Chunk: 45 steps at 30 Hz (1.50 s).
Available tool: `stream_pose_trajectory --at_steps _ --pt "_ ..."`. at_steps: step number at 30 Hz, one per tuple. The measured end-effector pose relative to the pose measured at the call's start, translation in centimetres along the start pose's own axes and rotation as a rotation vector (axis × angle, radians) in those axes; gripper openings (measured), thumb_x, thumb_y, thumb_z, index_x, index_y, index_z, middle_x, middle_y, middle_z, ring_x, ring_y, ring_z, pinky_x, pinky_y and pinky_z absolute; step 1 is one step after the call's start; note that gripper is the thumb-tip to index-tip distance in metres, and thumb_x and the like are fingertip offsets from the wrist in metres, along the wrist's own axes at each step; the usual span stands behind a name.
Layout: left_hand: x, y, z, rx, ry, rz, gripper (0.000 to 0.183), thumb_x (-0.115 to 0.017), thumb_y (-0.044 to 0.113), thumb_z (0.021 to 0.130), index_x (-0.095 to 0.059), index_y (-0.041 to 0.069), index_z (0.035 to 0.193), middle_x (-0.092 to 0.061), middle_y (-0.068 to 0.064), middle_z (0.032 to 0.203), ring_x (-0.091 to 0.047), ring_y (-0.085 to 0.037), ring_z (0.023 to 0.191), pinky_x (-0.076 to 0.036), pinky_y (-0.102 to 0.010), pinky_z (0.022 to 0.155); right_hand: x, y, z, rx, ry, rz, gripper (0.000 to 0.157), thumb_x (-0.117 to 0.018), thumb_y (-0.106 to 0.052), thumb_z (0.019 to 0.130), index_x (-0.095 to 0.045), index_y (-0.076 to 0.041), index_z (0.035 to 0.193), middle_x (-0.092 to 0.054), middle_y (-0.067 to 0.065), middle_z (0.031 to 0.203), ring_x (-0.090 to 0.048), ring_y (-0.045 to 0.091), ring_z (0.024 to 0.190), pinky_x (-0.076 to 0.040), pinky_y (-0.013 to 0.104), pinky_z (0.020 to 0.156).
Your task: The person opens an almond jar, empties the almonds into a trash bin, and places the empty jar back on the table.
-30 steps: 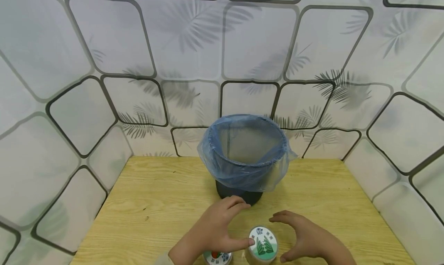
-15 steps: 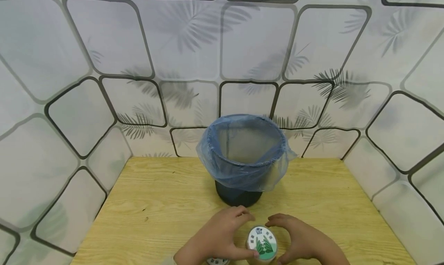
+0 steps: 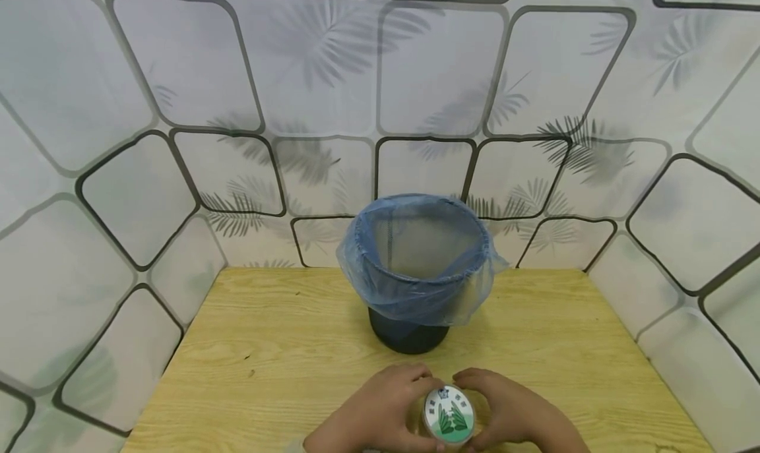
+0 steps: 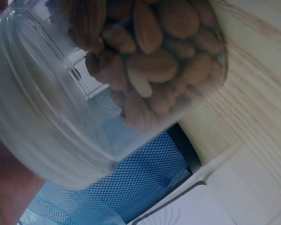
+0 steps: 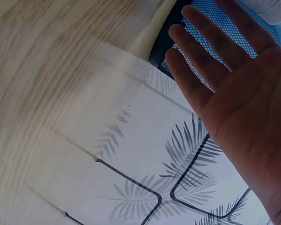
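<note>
A round jar with a white and green lid stands between both hands at the lower middle of the head view. My left hand curves round its left side, with fingertips and thumb at the rim. From the right, the thumb and forefinger of my right hand bend round the same lid. The right wrist view shows the other fingers of that hand rather straight, near part of a clear container. Large in the left wrist view is a clear jar of almonds, partly covering the view.
Behind the hands stands a dark mesh waste bin, lined with a blue plastic bag. The wooden tabletop is enclosed by patterned walls at the back and both sides.
Both hands have closed in on the green-lidded jar from either side. The second jar's lid, with a red picture, has become hidden under my left hand.
</note>
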State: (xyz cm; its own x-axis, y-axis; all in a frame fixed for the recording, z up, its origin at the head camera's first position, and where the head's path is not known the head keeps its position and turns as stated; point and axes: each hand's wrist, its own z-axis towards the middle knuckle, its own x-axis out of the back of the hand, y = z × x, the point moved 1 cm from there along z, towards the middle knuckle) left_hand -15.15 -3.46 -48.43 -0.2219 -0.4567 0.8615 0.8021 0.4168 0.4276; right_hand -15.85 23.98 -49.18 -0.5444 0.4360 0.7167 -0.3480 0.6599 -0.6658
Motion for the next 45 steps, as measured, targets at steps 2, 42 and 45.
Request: stream_pose_trajectory --at_steps 2,42,45 --pt "-0.1 0.0 0.0 -0.005 0.000 0.013 0.065 -0.073 0.066 0.092 -0.066 0.023 0.141 -0.063 0.012 0.115 -0.057 0.005 0.096 -0.049 -0.013 0.088 -0.1 -0.1 0.0 -0.005 0.000 0.002 0.088 -0.099 -0.051 0.071 -0.064 -0.020 0.145 -0.061 0.008 0.150 -0.059 0.044 0.135 -0.056 0.051 0.103" --pt "-1.0 0.1 0.2 -0.029 -0.017 -0.028 0.058 -0.067 0.066 0.097 -0.062 0.029 0.141 -0.063 0.015 0.116 -0.059 0.007 0.099 -0.049 -0.011 0.089 -1.8 0.3 1.0 0.212 -0.114 0.366 0.047 -0.090 -0.021 0.087 -0.069 -0.023 0.128 -0.076 -0.006 0.116 -0.073 0.006 0.099 -0.060 0.026 0.086" --pt "-1.1 -0.1 0.2 -0.026 -0.017 -0.038 0.059 -0.066 0.066 0.098 -0.061 0.029 0.143 -0.063 0.016 0.118 -0.059 0.007 0.100 -0.049 -0.011 0.090 -1.8 0.3 1.0 0.211 -0.098 0.335 0.046 -0.091 -0.024 0.087 -0.069 -0.025 0.127 -0.076 -0.008 0.114 -0.072 0.005 0.098 -0.059 0.025 0.085"
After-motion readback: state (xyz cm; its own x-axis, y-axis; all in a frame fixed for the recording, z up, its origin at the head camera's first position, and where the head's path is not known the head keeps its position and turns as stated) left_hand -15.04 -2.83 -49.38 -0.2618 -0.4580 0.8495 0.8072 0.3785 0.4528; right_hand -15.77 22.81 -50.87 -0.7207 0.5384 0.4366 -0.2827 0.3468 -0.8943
